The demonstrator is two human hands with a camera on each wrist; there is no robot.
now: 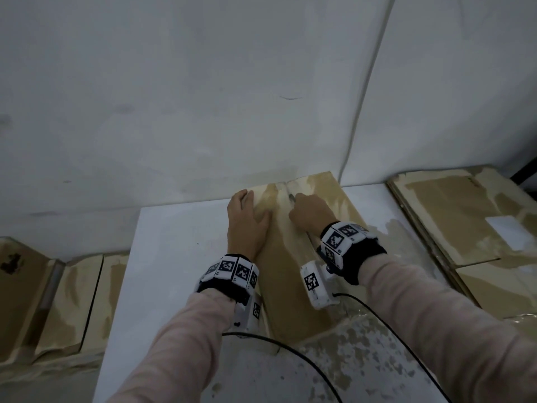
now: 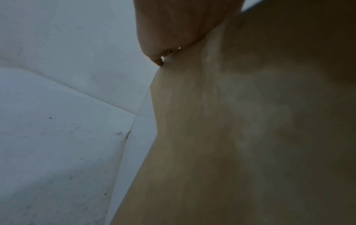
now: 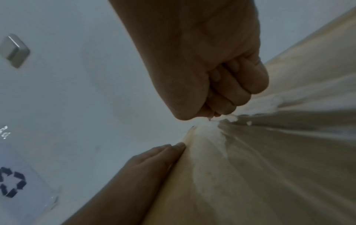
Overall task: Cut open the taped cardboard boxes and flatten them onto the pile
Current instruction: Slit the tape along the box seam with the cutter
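Cardboard box [image 1: 293, 257] stands mid-tabletop [image 1: 174, 257]. Left hand [image 1: 247, 222] lies flat on its 10 o'clock corner, fingers straight. Right hand [image 1: 309, 213] is clenched at the taped seam [image 1: 286, 193]; whatever it grips is hidden. Flattened pile [image 1: 465, 219] lies at 3 o'clock.

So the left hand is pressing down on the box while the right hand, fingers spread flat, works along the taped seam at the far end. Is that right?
Not quite: the right hand is not spread flat. Its fingers are curled into a fist around a small tool at the seam, as the right wrist view shows; the tool itself is barely visible. The rest holds: the left hand presses on the box.
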